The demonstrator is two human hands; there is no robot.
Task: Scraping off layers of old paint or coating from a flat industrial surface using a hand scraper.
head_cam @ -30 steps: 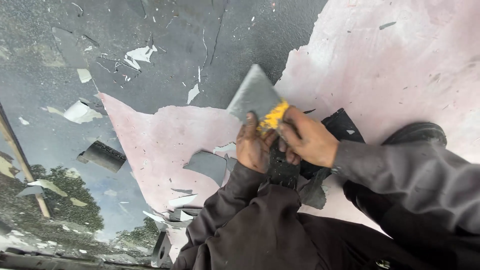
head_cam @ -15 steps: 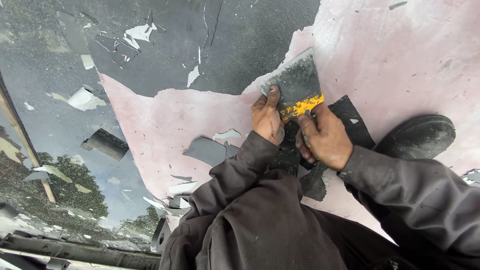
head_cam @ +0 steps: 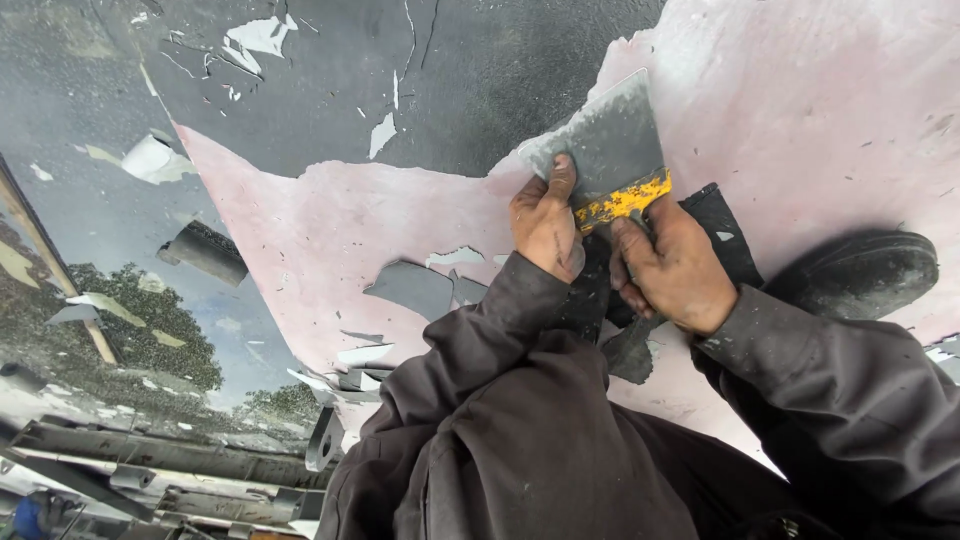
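A wide metal scraper with a yellow band at the base of its blade lies flat against a pale pink coated panel. My left hand presses its thumb and fingers on the blade's left side. Just below the yellow band, my right hand is wrapped around the scraper's handle. The blade's edge sits at the border between the pink coating and the bare dark surface. Both dark grey sleeves fill the lower middle of the view.
Loose flakes of peeled coating lie on the dark surface and on a glass pane at left that reflects trees and sky. A black shoe rests on the pink panel at right. Metal bars run along the lower left.
Both hands and the scraper have pushed up and to the right along the pink coating's edge. The view has shifted with them.
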